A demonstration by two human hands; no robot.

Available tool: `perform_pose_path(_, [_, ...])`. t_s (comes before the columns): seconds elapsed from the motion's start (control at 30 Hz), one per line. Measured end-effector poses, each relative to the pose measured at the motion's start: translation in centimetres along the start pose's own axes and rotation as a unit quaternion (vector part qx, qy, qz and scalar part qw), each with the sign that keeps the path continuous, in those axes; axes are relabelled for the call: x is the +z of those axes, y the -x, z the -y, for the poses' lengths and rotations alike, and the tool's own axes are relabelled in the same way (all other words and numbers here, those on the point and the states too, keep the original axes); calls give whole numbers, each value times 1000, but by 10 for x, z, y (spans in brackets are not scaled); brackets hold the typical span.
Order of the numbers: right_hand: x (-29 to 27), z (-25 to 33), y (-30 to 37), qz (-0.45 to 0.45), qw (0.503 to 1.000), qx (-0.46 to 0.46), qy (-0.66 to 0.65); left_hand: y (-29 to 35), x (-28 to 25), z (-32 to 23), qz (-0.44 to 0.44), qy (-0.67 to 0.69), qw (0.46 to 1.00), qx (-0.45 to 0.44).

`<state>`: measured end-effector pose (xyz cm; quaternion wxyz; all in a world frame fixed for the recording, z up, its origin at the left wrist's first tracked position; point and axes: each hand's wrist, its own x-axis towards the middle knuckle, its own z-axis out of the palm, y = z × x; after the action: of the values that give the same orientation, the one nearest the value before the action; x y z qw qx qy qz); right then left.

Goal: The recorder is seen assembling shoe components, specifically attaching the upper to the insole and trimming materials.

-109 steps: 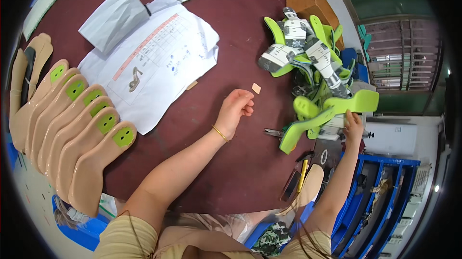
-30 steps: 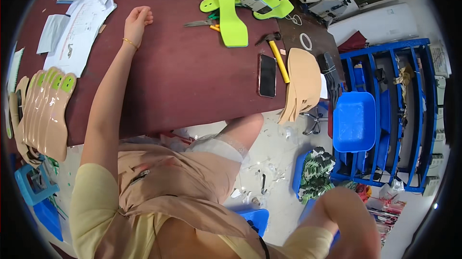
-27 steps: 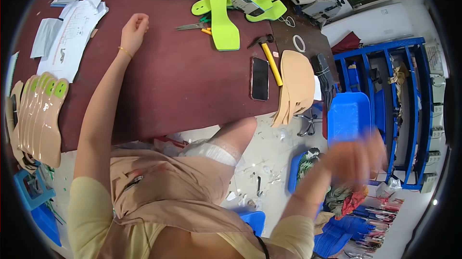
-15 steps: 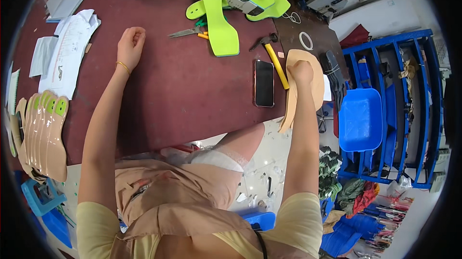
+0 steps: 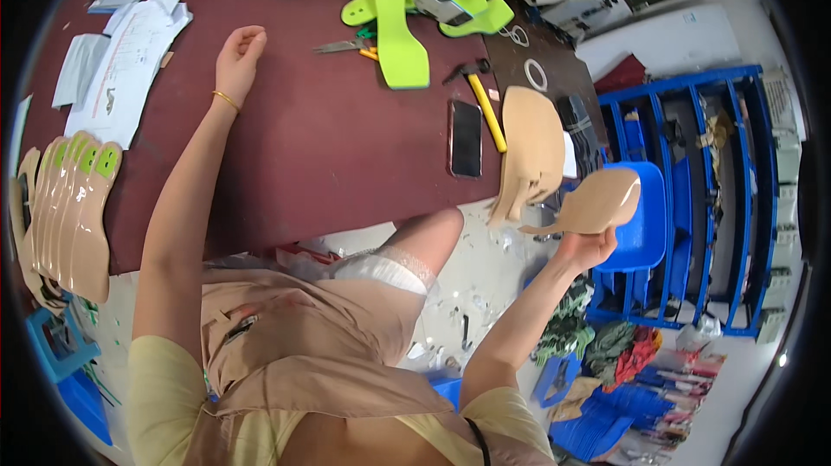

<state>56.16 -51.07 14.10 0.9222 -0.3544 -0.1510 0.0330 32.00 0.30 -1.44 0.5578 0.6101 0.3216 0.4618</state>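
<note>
Past the table's right edge, my right hand grips a thin, glossy tan insole piece by its lower rim, thumb and fingers closed on it. A stack of similar tan pieces lies at the table's right edge, its narrow ends fanned over the near side. Toward the far left of the table rests my left hand, fingers loosely curled together with nothing visible in them. Left of the stack are a hammer with a yellow handle and a black phone. A lime-green insole lies farther back.
More green insoles are heaped at the back beside scissors. Papers and a row of glossy tan insoles occupy the left. A blue bin and blue rack stand at right, over a floor littered with scraps.
My right hand has left the stack and swung right and nearer, now carrying one tan insole piece off the table. My left hand has stayed nearly still. The whole view has shifted slightly.
</note>
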Motion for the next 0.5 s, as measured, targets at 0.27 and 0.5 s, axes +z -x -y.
perform_pose_path(0.27, [136,-163,141,306,863,52,399,146,30,-72,244,339,868,-268])
perform_pose_path(0.5, [174,-194,214,414,768,-84,481,134,-18,-59,163,303,891,-297])
